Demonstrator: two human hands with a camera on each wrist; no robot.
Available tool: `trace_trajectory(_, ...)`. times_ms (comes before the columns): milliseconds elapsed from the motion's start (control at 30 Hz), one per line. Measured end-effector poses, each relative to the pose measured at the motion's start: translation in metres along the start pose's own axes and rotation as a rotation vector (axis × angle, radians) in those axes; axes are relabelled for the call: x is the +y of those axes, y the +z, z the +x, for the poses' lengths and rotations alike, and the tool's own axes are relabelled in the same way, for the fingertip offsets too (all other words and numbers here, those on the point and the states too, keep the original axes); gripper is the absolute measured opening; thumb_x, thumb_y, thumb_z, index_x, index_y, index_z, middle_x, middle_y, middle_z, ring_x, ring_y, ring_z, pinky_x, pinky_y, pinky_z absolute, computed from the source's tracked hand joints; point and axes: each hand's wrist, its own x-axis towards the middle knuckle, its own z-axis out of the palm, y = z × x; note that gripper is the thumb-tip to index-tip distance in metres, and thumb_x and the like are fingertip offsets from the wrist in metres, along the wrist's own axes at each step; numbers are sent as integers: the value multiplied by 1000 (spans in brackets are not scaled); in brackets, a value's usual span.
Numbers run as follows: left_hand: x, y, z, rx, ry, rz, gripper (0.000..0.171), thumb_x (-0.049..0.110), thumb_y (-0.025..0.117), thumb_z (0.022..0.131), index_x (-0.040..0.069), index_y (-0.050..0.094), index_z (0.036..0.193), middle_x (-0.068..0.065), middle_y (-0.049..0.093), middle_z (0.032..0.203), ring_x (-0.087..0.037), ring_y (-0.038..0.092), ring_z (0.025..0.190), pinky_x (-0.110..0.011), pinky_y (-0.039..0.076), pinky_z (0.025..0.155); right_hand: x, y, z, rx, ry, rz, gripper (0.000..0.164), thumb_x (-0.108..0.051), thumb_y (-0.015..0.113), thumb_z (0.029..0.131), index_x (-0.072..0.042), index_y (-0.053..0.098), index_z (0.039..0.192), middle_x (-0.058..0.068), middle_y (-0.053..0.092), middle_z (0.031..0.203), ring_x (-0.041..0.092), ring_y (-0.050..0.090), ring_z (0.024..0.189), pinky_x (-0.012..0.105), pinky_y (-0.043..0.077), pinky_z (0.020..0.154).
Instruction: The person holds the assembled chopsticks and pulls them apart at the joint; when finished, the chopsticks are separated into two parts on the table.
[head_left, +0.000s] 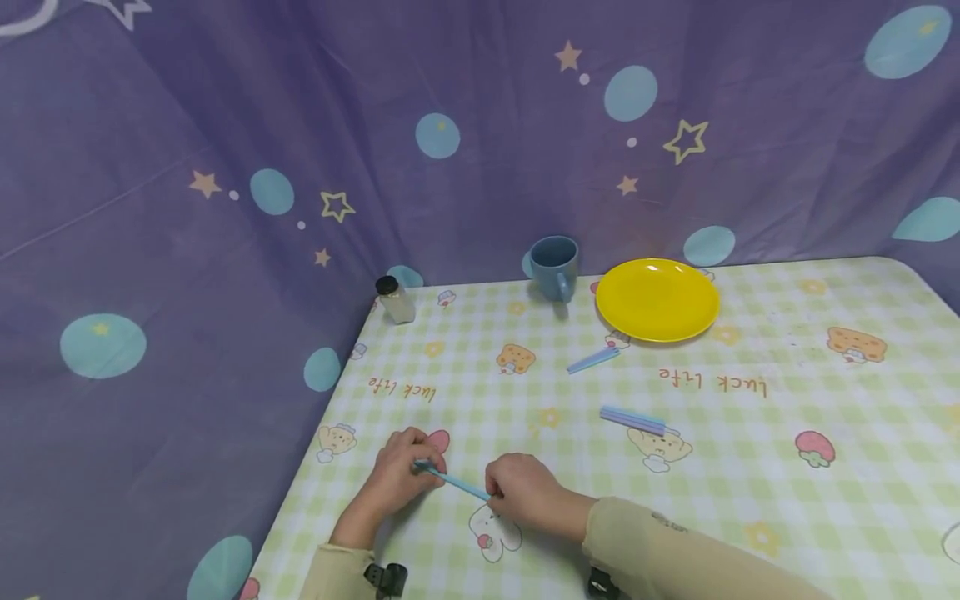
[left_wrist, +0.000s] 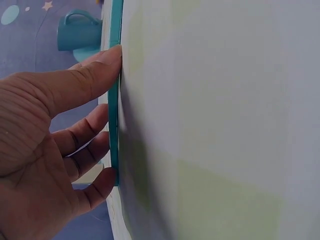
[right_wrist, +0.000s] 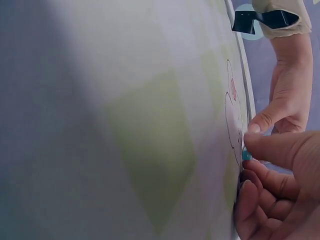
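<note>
A long, thin teal plastic strip (head_left: 465, 487) spans the gap between both hands, low over the tablecloth. A dark line runs along its length in the left wrist view. My left hand (head_left: 405, 471) pinches one end, the thumb (left_wrist: 102, 70) against it and the other fingers spread along it. At the opposite end, my right hand (head_left: 528, 492) grips the strip between thumb and forefinger, with its other fingers curled in. Only a small round teal tip (right_wrist: 246, 154) shows between the fingers in the right wrist view.
Beyond the hands lie a group of blue and purple strips (head_left: 632, 420) and a blue strip (head_left: 592, 360). Along the back are a black-capped jar (head_left: 396, 300), a blue mug (head_left: 554, 268) and a yellow plate (head_left: 657, 300). A purple curtain (head_left: 480, 200) hangs behind the table.
</note>
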Motion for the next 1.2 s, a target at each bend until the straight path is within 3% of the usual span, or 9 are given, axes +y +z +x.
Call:
trace_trajectory(433,2,4,-1,-32,-45,-4,23,18,87,68,29,68,71,9,54,97,-17,45,95,-45,32,85,4,-3,-5,36,16,37,18,-8,73,83,-16,63,69,-12,52,65,4,45,61,23,43,63)
trace_trajectory(600,9,6,1,-49,-11,-54,22,19,85,72,28,65,74,9,59,101,-15,49,98,-45,32,88,13,-18,-10,106,-16,45,19,-5,71,84,-15,62,71,-10,53,67,5,46,62,25,44,64)
trace_trajectory(733,20,5,6,-66,30,-151,18,16,81,78,25,66,81,12,63,92,-9,57,89,-38,43,88,20,-33,-15,162,-57,27,17,-3,70,84,-14,61,73,-8,53,69,7,47,64,27,44,65)
trace_trajectory(833,30,3,11,-100,31,-242,14,13,77,82,22,68,86,12,64,88,-6,61,84,-31,50,80,27,-45,-20,188,-78,26,17,-3,70,85,-13,61,75,-8,54,71,8,46,65,27,44,65)
trace_trajectory(1200,59,10,31,-154,64,-323,10,16,73,88,23,74,95,8,71,89,-6,55,68,-24,46,63,61,-85,-51,230,-98,36,16,-5,70,89,-15,61,81,-10,54,76,6,46,68,26,44,64)
